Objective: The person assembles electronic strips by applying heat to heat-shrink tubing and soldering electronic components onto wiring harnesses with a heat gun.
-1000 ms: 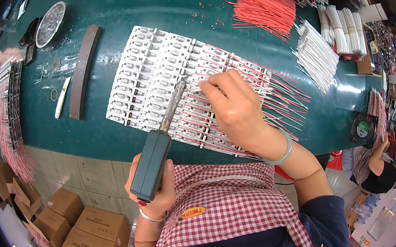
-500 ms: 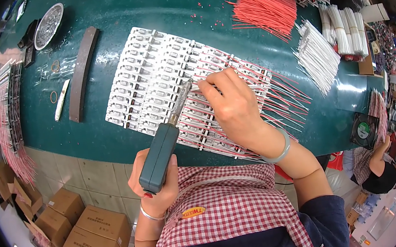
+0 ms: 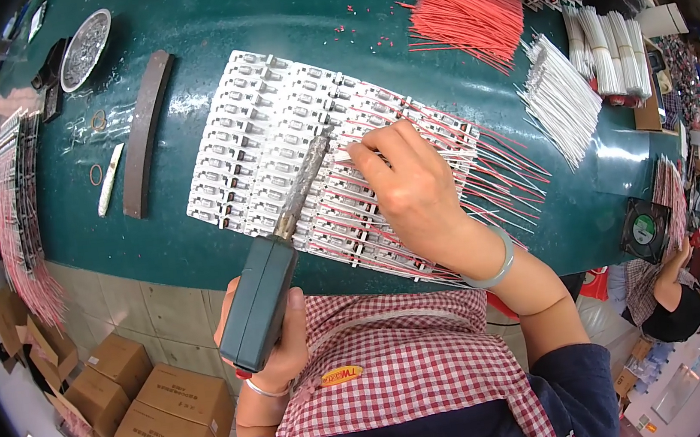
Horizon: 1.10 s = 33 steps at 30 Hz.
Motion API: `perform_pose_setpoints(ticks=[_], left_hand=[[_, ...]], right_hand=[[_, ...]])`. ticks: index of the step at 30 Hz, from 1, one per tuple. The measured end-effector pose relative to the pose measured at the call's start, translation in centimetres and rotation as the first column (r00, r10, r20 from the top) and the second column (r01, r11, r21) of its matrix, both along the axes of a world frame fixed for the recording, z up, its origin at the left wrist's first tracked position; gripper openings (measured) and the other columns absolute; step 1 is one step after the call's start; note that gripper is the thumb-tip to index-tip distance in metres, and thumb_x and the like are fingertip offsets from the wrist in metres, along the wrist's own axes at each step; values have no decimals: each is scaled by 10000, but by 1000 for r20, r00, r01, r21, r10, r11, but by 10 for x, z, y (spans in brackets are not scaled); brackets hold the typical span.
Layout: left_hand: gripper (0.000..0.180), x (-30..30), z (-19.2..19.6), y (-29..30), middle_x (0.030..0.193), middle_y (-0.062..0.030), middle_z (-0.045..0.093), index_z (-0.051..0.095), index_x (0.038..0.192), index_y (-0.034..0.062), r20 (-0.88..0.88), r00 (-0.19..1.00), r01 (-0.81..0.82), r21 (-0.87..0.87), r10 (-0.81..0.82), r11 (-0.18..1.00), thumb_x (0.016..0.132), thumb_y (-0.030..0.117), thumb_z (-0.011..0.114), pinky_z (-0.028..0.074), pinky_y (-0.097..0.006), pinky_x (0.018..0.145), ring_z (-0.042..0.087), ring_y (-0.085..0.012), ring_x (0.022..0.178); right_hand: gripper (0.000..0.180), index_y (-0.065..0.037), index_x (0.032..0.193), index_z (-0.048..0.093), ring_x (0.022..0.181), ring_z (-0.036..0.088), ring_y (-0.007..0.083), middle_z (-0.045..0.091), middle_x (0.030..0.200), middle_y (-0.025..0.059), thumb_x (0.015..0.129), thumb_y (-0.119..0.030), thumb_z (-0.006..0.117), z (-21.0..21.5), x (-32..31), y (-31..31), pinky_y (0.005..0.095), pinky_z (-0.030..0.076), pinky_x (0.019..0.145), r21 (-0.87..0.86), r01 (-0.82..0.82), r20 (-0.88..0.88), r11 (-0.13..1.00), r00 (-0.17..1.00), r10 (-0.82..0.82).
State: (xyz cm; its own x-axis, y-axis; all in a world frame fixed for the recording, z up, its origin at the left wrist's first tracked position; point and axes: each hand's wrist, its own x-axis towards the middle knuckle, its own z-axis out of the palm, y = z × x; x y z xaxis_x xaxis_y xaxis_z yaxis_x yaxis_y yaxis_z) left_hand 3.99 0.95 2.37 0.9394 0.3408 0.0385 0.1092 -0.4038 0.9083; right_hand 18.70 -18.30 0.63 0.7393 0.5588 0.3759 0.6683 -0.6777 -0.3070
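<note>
My left hand (image 3: pixel 292 341) is wrapped round the handle of a dark green soldering gun (image 3: pixel 257 296). Its long metal barrel (image 3: pixel 304 182) slants up and right over a panel of small white parts (image 3: pixel 270 124), the tip a little left of my right fingers. With thumb and fingers pinched, my right hand (image 3: pixel 417 183) holds a thin white wire (image 3: pixel 343 156) low over the panel; part of the wire is hidden by the fingers. Red and white wires (image 3: pixel 504 168) run off the panel's right side, several passing under my right hand and wrist.
Bundles of red wires (image 3: pixel 469 11) and white wires (image 3: pixel 561 99) lie at the far right. A dark bar (image 3: pixel 149 133), a white-handled tool (image 3: pixel 110 179) and a metal bowl (image 3: pixel 86 50) sit to the left. Wired panels (image 3: pixel 18 196) hang at the left edge. A person (image 3: pixel 678 293) works at right.
My left hand has drawn the soldering gun down and left, so its tip is farther from my right fingers. My right hand has stayed almost in place.
</note>
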Motion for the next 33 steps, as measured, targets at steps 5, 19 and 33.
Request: perform_pose_setpoints(ticks=[5,19,33], left_hand=[[261,8,0,2,976,-194,681,678,1026,-77,34,998,45,53,-47,998,773,-42,732,537,-308,700,682,-258,807],[227,25,-3,-3,933,-162,687,683,969,-70,41,995,89,35,-91,995,747,-76,732,525,-300,674,673,-246,759],[185,22,-3,-4,884,-144,660,685,941,-41,22,995,92,103,-95,990,768,-27,748,507,-296,621,650,-241,717]], right_hand=[[307,58,969,665,850,572,246,573,910,113,669,-3,653,3,4,-4,327,511,658,37,26,25,999,999,-27],[294,51,953,677,813,586,227,582,878,92,666,-8,661,-9,11,-4,327,512,622,33,33,55,999,998,-34],[274,48,927,683,831,581,229,577,877,92,662,-17,655,-5,10,-2,328,513,643,16,37,46,999,998,-38]])
